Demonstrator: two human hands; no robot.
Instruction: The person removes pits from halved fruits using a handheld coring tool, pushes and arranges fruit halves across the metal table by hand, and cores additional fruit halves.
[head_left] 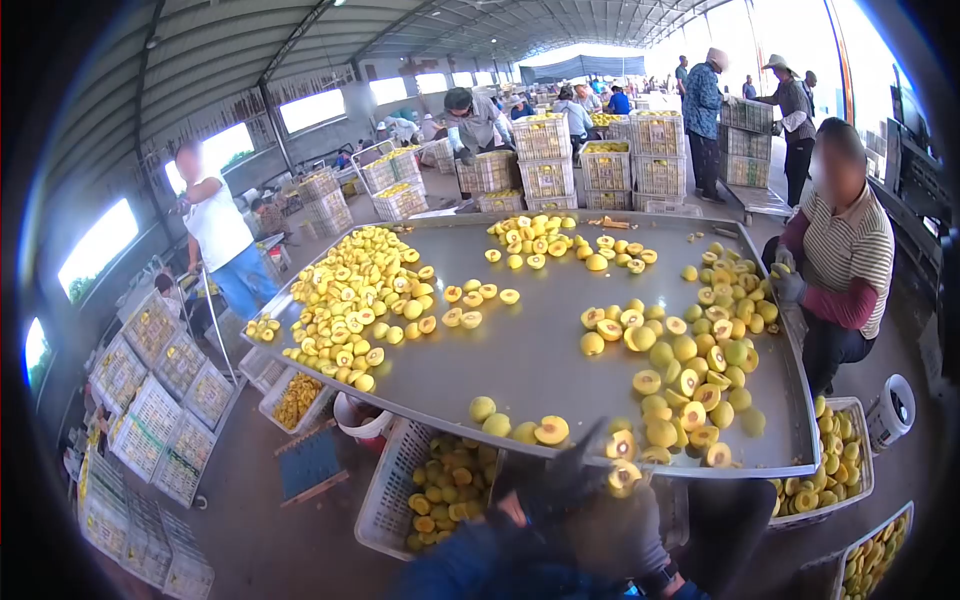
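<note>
Shed: I'm looking into a long hall under a ribbed roof (420, 45), bright windows (312, 110) along the left wall, daylight flooding the far right.
Background: people work among stacked crates (545, 148); a person in a white top (222, 230) stands at left.
Table: grey metal with a raised rim (480, 365), shiny, bare through the middle.
Fruit on it: a broad heap of yellow halves (350, 290) at left, a smaller cluster (535, 238) along the far side, a looser band of fruit (690, 385) at right.
Right side: a co-worker in a striped shirt (855, 240) sits beside that band.
Floor: a fruit-filled crate (383, 495) beneath the near edge, a blue board (308, 464) left of it.
Left hand: dark and blurred (562, 480), at the near rim; I can't tell its grip.
Right hand: just beside it (632, 515), a cut fruit (623, 474) at its fingers; blur hides whether they're closed on it.
</note>
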